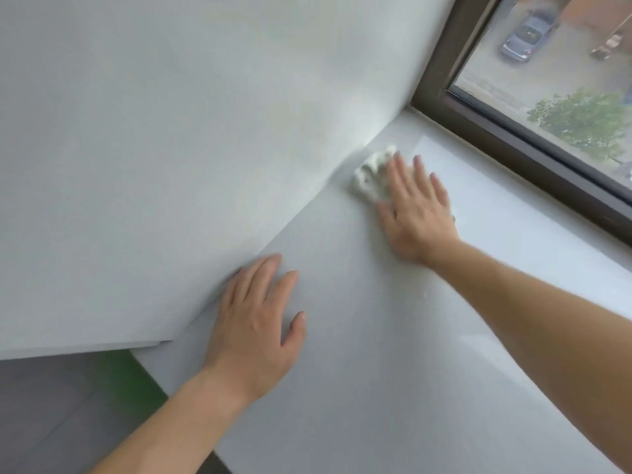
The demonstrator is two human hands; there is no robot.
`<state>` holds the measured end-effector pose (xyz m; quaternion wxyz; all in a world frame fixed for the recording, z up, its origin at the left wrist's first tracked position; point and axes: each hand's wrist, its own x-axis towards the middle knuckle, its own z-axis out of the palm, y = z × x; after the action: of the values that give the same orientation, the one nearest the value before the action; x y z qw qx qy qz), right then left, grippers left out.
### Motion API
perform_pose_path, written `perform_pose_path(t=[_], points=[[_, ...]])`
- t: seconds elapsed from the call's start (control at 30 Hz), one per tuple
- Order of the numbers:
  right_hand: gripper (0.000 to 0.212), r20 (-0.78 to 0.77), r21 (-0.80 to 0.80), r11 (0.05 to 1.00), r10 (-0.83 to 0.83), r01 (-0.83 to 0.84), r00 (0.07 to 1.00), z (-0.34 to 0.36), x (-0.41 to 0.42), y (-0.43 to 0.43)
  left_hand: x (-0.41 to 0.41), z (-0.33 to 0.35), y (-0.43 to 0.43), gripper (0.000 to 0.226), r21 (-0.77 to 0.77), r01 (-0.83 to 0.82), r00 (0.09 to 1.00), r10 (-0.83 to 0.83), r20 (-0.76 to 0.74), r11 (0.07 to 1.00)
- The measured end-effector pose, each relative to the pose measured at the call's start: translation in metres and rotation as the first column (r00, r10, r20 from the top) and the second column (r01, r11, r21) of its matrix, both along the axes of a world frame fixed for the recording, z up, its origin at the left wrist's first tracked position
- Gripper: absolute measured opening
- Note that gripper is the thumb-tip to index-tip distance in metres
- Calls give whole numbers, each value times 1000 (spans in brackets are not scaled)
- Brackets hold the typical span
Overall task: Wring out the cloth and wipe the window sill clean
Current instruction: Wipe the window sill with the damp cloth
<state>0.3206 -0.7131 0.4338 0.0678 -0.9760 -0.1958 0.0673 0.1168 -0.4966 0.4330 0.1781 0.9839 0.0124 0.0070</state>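
A crumpled white cloth (371, 172) lies on the pale grey window sill (393, 336), close to the corner where the sill meets the side wall. My right hand (415, 206) presses flat on the cloth with straight, spread fingers; most of the cloth is hidden under the palm. My left hand (254, 323) rests flat on the sill nearer to me, its fingers straight and touching the foot of the wall.
A white wall (171, 131) rises along the sill's left side. The dark brown window frame (513, 138) borders the sill at the far right, with glass (564, 80) behind it. Below the sill's near left edge lies a grey floor (51, 422) with something green (133, 378).
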Motion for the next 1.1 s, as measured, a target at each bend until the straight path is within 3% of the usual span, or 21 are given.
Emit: perform_pose_path(t=[0.07,0.13,0.23,0.3,0.37,0.4,0.47,0.53,0.57,0.63,0.73,0.77,0.83,0.9,0.93,1.0,1.1], points=[[64,-69,38,968,-246,249,967,3,27,14,-16,-5,4,58,27,-27,999,27,-18,999],[63,-66,46,952,-298,301,952,5,18,38,-23,-8,4,64,30,-20,999,21,-29,999],[61,-3,66,998,0,0,1000,2,-50,59,-27,-12,-1,70,91,-13,999,17,-49,996],[60,8,34,955,294,-294,956,0,-88,45,-26,-11,-2,72,109,-14,998,20,-55,994],[59,0,-11,923,386,-386,923,1,-70,20,-26,-12,-3,72,102,-14,998,19,-53,995],[59,1,-22,951,308,-308,951,1,-53,12,-26,-12,-3,72,101,-13,998,19,-53,995],[57,-12,4,1000,-6,6,1000,2,-22,14,-26,-12,-4,73,101,-18,998,24,-57,995],[56,-14,38,981,-187,188,982,2,-22,40,-25,-12,-3,73,98,-27,998,32,-53,995],[56,-6,40,986,-160,160,987,2,-35,52,-25,-12,-3,73,95,-28,998,33,-50,995],[56,10,46,994,98,-98,995,0,-74,55,-25,-12,-3,72,86,-35,998,39,-44,996],[56,6,-3,924,383,-383,924,3,-98,14,-25,-12,-4,70,76,-40,999,43,-33,996],[57,4,-22,936,352,-352,936,3,-86,1,-25,-12,-4,69,84,-39,998,42,-36,996],[56,4,-31,991,129,-129,992,3,-53,-17,-27,-13,-5,69,97,-42,998,46,-41,994],[55,-21,19,995,-100,100,995,2,-40,-13,-27,-12,-6,69,96,-58,997,61,-38,994],[55,-25,40,989,-139,140,990,2,-48,-3,-27,-12,-6,70,97,-60,997,64,-36,993],[56,4,49,999,-11,11,1000,-1,-89,9,-27,-10,-7,69,94,-58,998,61,-26,994],[56,3,17,902,431,-431,902,2,-131,-17,-27,-8,-5,65,56,-60,998,61,-7,997]])
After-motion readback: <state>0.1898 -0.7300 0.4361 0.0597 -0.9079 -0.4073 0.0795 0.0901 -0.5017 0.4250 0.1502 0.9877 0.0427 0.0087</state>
